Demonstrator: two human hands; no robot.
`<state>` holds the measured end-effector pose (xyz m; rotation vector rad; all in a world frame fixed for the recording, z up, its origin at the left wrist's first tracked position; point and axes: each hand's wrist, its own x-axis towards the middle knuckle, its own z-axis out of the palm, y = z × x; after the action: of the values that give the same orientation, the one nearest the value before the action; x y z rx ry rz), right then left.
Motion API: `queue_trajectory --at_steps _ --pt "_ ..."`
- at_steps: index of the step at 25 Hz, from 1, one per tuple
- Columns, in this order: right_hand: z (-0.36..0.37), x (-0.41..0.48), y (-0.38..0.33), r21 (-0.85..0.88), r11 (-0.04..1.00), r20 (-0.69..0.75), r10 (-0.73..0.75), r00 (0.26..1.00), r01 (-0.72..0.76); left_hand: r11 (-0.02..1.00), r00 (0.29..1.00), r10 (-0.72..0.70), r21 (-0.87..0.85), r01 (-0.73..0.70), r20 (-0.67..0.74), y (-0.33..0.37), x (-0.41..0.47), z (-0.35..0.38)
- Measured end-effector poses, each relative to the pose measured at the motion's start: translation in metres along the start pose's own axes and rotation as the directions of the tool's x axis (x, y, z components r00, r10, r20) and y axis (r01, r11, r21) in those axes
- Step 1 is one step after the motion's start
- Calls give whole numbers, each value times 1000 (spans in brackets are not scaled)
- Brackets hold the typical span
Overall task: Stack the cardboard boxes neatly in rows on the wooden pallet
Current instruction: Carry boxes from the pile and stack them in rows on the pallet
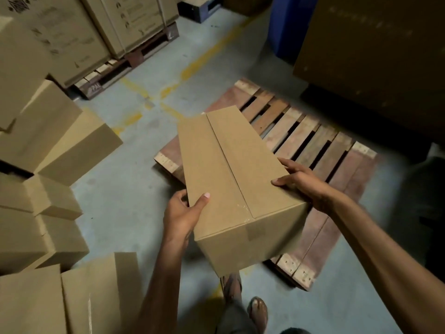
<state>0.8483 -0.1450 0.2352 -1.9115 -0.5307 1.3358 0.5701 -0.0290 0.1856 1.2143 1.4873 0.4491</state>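
**Box in both hands, over the pallet corner**

Watching the head cam feed, and I've got one long box (231,184) gripped between both hands. My left hand (185,210) clamps the left edge near the close end, thumb lying flat on the top and fingers wrapped down the side. My right hand (298,182) holds the right edge a bit further along, thumb on top and fingers curled along the side face. The box runs lengthwise away from me with its taped seam facing up. It's off the ground, its far end over the near-left part of the pallet (313,145) and its near end sticking out over the floor (134,189), above my feet (258,309).

The pallet sits on the floor right in front of me, slats running diagonally across the view. A loose pile of boxes (48,131) is heaped on my left. Further back on the left, printed cartons (84,32) stand on another pallet. A big dark carton (373,56) stands just behind the pallet on the right, with something blue (289,25) beside it. Worn yellow lines (209,56) cross the floor.
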Motion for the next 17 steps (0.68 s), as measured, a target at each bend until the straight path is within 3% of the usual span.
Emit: queue_trajectory --at_steps 9,17 --pt "-126 48 19 -10 999 24 41 999 -41 994 999 -14 111 10 41 44 18 119" --pt "-279 85 30 -75 994 188 -67 980 82 998 986 -27 -52 19 -166 73 -44 273"
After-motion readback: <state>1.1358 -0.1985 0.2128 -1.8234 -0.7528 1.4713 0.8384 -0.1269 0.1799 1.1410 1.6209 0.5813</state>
